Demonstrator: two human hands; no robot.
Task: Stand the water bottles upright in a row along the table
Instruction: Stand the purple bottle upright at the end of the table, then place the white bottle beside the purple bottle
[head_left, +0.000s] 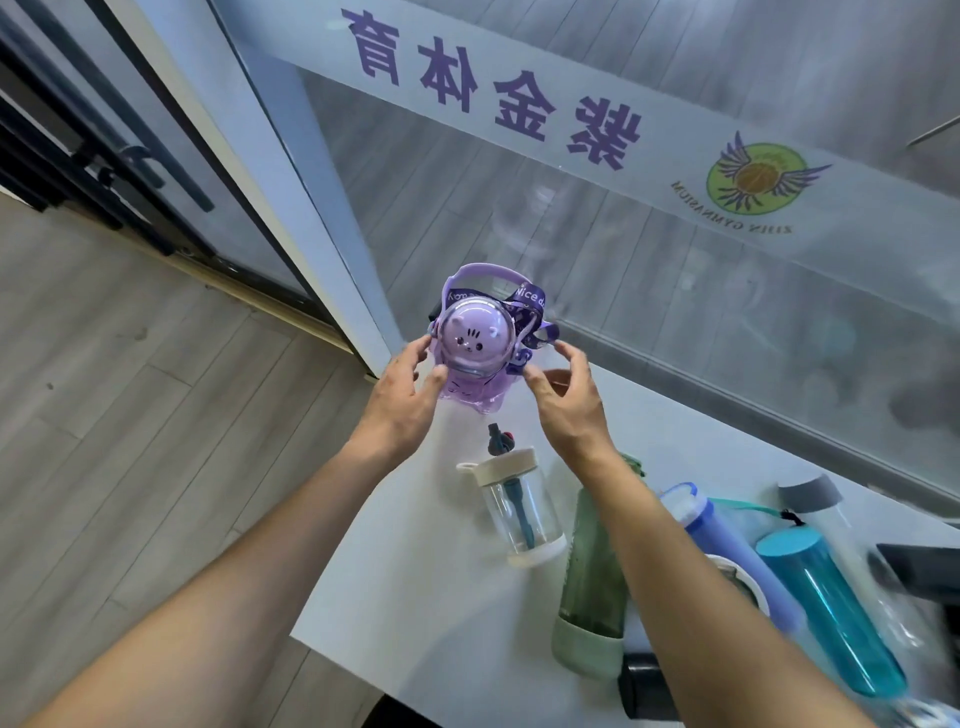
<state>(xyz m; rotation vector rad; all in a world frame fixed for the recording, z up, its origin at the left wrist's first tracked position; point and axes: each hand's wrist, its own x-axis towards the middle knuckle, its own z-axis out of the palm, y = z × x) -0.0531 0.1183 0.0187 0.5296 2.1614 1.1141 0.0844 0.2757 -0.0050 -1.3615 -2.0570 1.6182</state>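
A purple cat-faced water bottle (475, 338) with a domed lid, a handle and a printed strap stands upright at the far left end of the white table (415, 597). My left hand (410, 395) holds its left side, thumb on the body and fingers at the lid's edge. My right hand (566, 400) hovers just right of it with fingers spread, thumb near the strap buckle. Lying on their sides nearer me are a clear bottle with a cream lid (519, 509), a green bottle (592, 571), a lilac-blue bottle (732, 551) and a teal bottle (831, 613).
A clear bottle with a grey cap (810, 493) lies at the back right. A black object (644, 680) sits at the table's near edge. A glass wall (675, 260) with purple lettering runs behind the table. Wooden floor (130, 415) lies to the left.
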